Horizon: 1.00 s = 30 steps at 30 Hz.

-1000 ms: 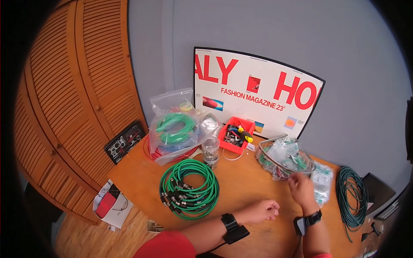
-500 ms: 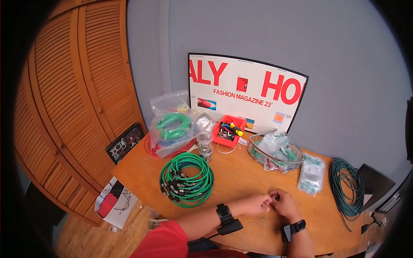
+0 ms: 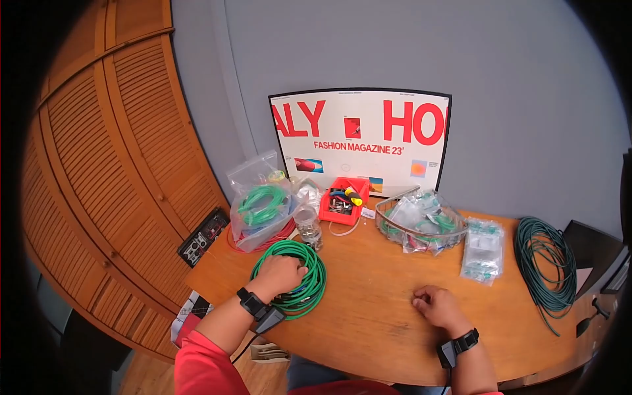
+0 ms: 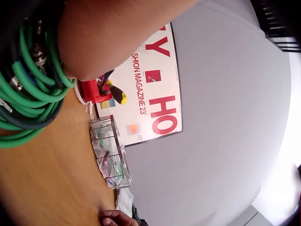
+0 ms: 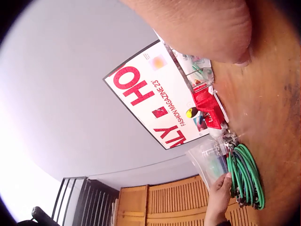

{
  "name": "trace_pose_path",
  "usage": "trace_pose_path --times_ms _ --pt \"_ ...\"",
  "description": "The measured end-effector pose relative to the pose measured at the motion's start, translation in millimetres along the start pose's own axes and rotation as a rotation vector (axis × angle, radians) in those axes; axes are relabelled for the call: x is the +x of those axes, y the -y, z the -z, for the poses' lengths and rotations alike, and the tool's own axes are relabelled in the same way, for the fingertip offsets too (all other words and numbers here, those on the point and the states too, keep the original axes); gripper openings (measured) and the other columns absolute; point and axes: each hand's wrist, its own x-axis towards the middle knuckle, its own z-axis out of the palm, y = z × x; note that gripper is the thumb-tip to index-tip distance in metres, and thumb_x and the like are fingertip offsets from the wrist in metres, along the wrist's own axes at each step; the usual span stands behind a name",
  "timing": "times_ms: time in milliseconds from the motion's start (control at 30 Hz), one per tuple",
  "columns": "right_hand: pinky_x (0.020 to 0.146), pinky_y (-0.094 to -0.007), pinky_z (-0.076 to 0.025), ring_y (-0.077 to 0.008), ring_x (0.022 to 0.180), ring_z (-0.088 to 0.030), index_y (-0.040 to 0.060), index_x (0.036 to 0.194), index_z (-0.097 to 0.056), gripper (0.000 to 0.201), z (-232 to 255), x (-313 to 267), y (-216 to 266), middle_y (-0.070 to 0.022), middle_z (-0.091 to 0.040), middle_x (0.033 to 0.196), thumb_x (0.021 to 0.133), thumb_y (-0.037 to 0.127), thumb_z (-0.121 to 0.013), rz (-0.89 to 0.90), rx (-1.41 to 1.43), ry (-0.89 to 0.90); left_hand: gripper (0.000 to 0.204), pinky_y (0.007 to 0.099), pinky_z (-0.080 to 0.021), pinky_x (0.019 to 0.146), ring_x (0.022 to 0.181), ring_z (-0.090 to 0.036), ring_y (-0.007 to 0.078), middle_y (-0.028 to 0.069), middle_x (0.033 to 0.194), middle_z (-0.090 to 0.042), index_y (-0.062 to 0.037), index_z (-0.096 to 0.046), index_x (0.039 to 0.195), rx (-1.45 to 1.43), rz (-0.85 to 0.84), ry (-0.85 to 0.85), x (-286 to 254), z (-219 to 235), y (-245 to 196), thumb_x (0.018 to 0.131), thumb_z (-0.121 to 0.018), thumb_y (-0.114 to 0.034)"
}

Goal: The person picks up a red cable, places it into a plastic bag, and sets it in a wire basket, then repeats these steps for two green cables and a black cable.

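Note:
My left hand (image 3: pixel 280 275) is over the coil of green cables (image 3: pixel 315 289) on the left part of the table, its fingers curled down onto the loops. From the right wrist view, the left thumb (image 5: pixel 227 178) shows against the side of the coil; the other fingertips are hidden. Black and metal cable connectors (image 4: pixel 39 55) sit among the loops in the left wrist view. My right hand (image 3: pixel 437 306) rests low over the table's right part, fingers loosely curled, with nothing visible in it.
Behind the coil are a clear jar (image 3: pixel 307 227), a bag of cables (image 3: pixel 260 210) and a red bin (image 3: pixel 339 214) of tools. A wire basket (image 3: pixel 421 230), clear packets (image 3: pixel 484 250) and a dark green cable coil (image 3: pixel 546 263) line the right. A monitor (image 3: pixel 362 141) stands behind.
My hands were close together at the table's right. The left hand has moved left onto the green cable coil; the right hand has come back from the basket. The head view has shifted.

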Motion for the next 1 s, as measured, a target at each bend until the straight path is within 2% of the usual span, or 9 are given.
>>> trace_pose_path --times_ms 67,200,267,333,367,433,567,867,1000 --pt "0.077 -0.0412 -0.055 -0.0332 0.085 -0.070 0.0065 0.098 -0.073 0.022 3.2 -1.5 4.4 -0.0160 -0.073 0.091 0.087 0.025 -0.072 -0.016 -0.026 0.006 0.027 0.0510 -0.052 0.077 0.085 -0.067 0.0395 0.0188 0.084 -0.071 -0.0029 -0.070 0.087 -0.047 0.012 0.047 0.8 -3.3 4.0 0.092 -0.060 -0.027" --pt "0.077 -0.0415 -0.055 -0.0337 0.085 -0.070 0.0065 0.098 -0.073 0.021 5.4 -4.5 5.3 -0.0161 -0.073 0.090 0.087 0.024 -0.071 -0.007 -0.017 -0.026 0.032 0.0506 -0.052 0.074 0.082 -0.068 0.0412 0.0210 0.085 -0.071 -0.0004 -0.069 0.089 -0.190 0.102 -0.221 6.4 1.0 20.1 0.097 -0.055 -0.028" --pt "0.077 -0.0422 -0.055 -0.0342 0.086 -0.070 0.0070 0.097 -0.073 0.020 2.9 -3.4 1.4 -0.0160 -0.073 0.090 0.087 0.023 -0.071 0.040 -0.019 -0.040 0.035 0.0444 -0.053 0.067 0.072 -0.069 0.0332 0.0169 0.073 -0.069 0.0004 -0.067 0.086 -0.235 0.126 -0.309 13.2 1.2 43.6 0.100 -0.052 -0.028" --pt "0.077 -0.0426 -0.055 -0.0344 0.087 -0.070 0.0072 0.097 -0.073 0.019 3.2 -3.2 2.1 -0.0159 -0.073 0.090 0.087 0.023 -0.071 0.033 -0.019 -0.037 0.037 0.0351 -0.048 0.059 0.060 -0.061 0.0191 0.0065 0.062 -0.060 0.0000 -0.062 0.083 -0.571 0.250 -0.468 10.4 27.6 44.8 0.104 -0.050 -0.029" --pt "0.078 -0.0430 -0.055 -0.0345 0.087 -0.070 0.0074 0.097 -0.073 0.019 3.1 -2.7 2.2 -0.0158 -0.073 0.090 0.086 0.023 -0.071 0.030 -0.024 -0.031 0.037 0.0351 -0.048 0.059 0.060 -0.061 0.0191 0.0065 0.062 -0.060 0.0000 -0.062 0.083 -0.564 0.247 -0.464 8.2 34.3 45.4 0.104 -0.050 -0.029" --pt "0.078 -0.0431 -0.055 -0.0344 0.087 -0.070 0.0077 0.097 -0.073 0.019 1.8 -1.9 -1.5 -0.0160 -0.073 0.091 0.087 0.023 -0.071 0.026 -0.007 -0.032 0.039 0.0274 -0.038 0.053 0.055 -0.046 0.0092 -0.0013 0.059 -0.047 -0.0027 -0.058 0.080 -0.569 0.121 -0.772 5.5 44.6 45.0 0.106 -0.050 -0.031" --pt "0.079 -0.0433 -0.055 -0.0344 0.088 -0.070 0.0080 0.098 -0.073 0.020 1.0 -1.2 -5.1 -0.0166 -0.072 0.092 0.087 0.024 -0.071 0.022 0.001 -0.020 0.036 0.0249 -0.028 0.049 0.052 -0.034 0.0065 -0.0031 0.058 -0.039 -0.0068 -0.051 0.080 -0.979 -0.090 -0.824 1.4 60.7 34.4 0.107 -0.047 -0.030" --pt "0.081 -0.0412 -0.055 -0.0293 0.093 -0.069 0.0032 0.119 -0.065 0.040 1.6 -3.9 3.1 -0.0153 -0.071 0.103 0.093 0.033 -0.069 0.039 0.103 -0.060 0.035 0.0238 -0.028 0.044 0.047 -0.033 0.0075 -0.0025 0.057 -0.036 -0.0073 -0.048 0.083 -1.608 -0.254 -0.604 1.3 76.5 -96.4 0.106 -0.047 -0.033" --pt "0.084 -0.0378 -0.054 -0.0234 0.097 -0.067 -0.0003 0.126 -0.059 0.048 -10.0 -7.5 16.1 -0.0125 -0.068 0.111 0.096 0.037 -0.067 0.058 0.469 -0.169 0.035 0.0245 -0.029 0.045 0.048 -0.034 0.0082 -0.0029 0.057 -0.035 -0.0075 -0.049 0.085 -1.863 -0.225 -0.247 7.9 30.5 -153.9 0.107 -0.047 -0.035"
